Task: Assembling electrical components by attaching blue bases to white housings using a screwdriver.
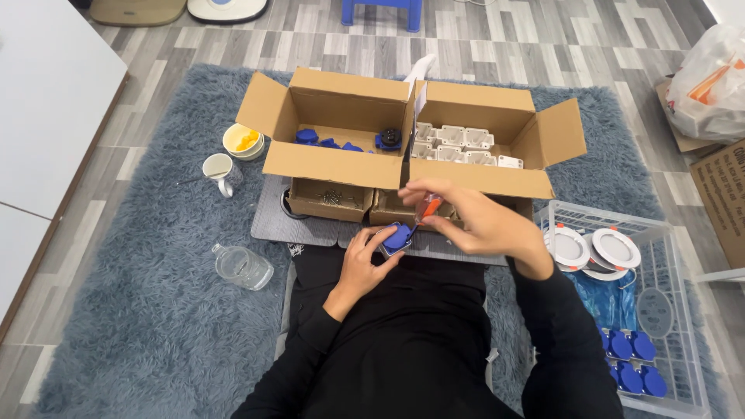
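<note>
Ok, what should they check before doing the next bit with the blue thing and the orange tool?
1. Left hand steadying the blue part on the grey board: ok.
2. Right hand gripping the orange-handled tool: ok.
3. Tool tip seated properly in the part: cannot tell, too small to see.
4. More blue parts within reach in the left cardboard box: ok.
5. White crate beside the right arm, with blue pieces already in it, has room: ok.
6. Clear glass jar lying on its side on the rug: not ok, it could roll.

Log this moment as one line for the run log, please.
left hand: holds small blue-capped part | right hand: holds orange-handled tool above it | behind: open cardboard boxes
</note>
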